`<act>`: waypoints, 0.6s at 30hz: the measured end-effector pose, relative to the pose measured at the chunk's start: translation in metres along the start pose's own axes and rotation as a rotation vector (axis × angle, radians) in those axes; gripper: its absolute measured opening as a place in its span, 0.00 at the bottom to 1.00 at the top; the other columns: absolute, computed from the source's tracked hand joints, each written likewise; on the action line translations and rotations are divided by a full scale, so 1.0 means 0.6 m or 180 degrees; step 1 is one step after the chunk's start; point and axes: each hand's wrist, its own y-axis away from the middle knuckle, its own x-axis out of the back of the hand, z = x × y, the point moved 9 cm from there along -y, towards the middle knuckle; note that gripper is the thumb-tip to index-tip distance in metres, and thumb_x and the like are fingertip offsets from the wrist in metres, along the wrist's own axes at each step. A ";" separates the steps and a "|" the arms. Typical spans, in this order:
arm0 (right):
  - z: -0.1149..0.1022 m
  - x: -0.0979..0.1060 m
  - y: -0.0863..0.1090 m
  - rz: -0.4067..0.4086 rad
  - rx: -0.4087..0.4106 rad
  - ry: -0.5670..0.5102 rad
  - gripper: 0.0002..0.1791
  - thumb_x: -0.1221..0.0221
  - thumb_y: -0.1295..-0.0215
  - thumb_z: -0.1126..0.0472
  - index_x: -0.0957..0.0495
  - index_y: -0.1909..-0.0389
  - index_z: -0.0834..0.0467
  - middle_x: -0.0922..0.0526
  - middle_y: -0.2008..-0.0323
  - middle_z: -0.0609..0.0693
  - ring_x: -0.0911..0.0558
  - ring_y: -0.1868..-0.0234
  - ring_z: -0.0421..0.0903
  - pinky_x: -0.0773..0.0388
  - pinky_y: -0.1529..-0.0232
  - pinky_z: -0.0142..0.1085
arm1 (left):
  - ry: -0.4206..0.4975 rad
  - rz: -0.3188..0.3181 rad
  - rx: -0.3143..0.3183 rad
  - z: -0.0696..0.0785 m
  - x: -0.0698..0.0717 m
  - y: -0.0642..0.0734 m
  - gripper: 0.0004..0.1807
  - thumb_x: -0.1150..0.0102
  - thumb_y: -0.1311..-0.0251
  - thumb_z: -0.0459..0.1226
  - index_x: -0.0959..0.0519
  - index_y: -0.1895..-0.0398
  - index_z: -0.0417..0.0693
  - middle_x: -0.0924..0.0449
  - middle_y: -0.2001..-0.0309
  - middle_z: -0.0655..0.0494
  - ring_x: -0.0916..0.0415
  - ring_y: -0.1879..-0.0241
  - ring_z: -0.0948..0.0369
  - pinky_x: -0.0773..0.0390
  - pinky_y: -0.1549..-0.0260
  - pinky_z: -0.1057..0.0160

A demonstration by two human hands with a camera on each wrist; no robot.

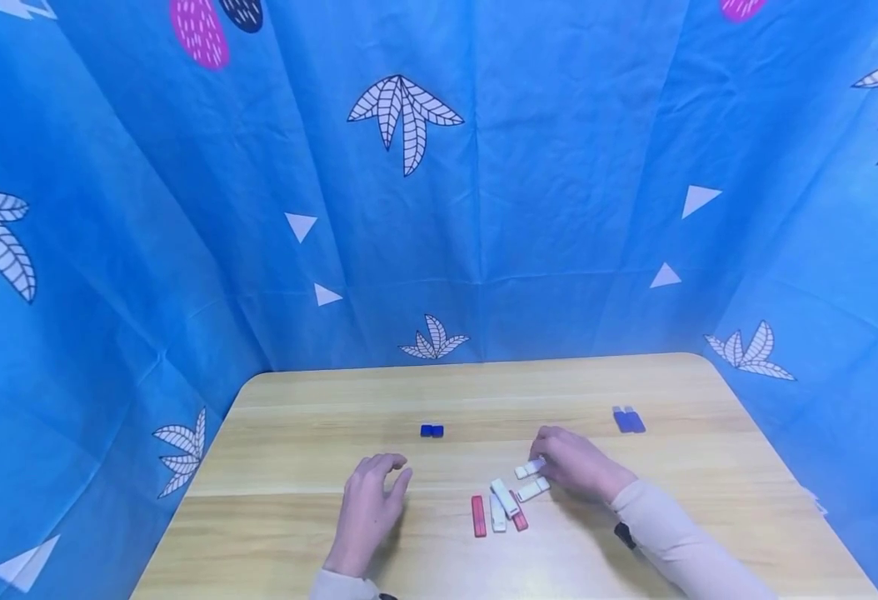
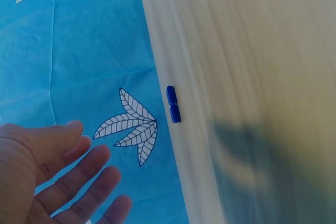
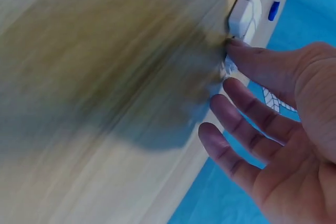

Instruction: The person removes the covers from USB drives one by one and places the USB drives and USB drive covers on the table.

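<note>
My right hand (image 1: pixel 577 465) is low over the table, thumb and index finger pinching the end of a white USB stick (image 1: pixel 529 469); the fingers partly hide it. In the right wrist view, part of that stick (image 3: pixel 229 66) shows between the thumb and index finger. Just below it lies another white USB stick (image 1: pixel 534 489). To the left, more white sticks (image 1: pixel 505 498) and two red USB sticks (image 1: pixel 479 516) form a loose group, one white stick lying across a red one. My left hand (image 1: pixel 367 504) hovers with relaxed, bent fingers and holds nothing.
Two short blue caps (image 1: pixel 431 431) lie side by side towards the back of the wooden table (image 1: pixel 296 450). At the back right are two blue USB sticks (image 1: pixel 629 420) with bare plugs. A blue patterned curtain (image 1: pixel 559 208) surrounds the table's back and sides.
</note>
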 end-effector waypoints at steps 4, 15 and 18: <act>0.010 -0.003 0.006 0.0047 -0.0127 0.0033 0.05 0.36 0.35 0.63 0.19 0.60 0.54 0.20 0.62 0.44 0.21 0.60 0.40 0.17 0.54 0.40 | 0.0012 0.0013 -0.0045 0.007 -0.006 0.000 0.11 0.30 0.42 0.34 0.15 0.56 0.43 0.11 0.57 0.51 0.15 0.55 0.55 0.14 0.54 0.53; 0.020 0.041 0.007 0.0367 -0.0429 -0.0146 0.06 0.37 0.33 0.64 0.21 0.57 0.55 0.19 0.63 0.43 0.21 0.61 0.40 0.16 0.55 0.38 | 0.0071 -0.0049 -0.0093 0.018 -0.011 -0.012 0.10 0.31 0.40 0.35 0.15 0.55 0.44 0.11 0.57 0.51 0.15 0.55 0.55 0.15 0.53 0.53; 0.009 0.071 0.006 0.0612 -0.0350 -0.0123 0.08 0.35 0.36 0.66 0.21 0.58 0.57 0.18 0.62 0.47 0.19 0.59 0.43 0.15 0.54 0.41 | 0.0062 -0.0085 -0.0107 0.025 -0.011 -0.015 0.10 0.31 0.39 0.36 0.15 0.55 0.44 0.11 0.57 0.51 0.15 0.55 0.55 0.15 0.53 0.53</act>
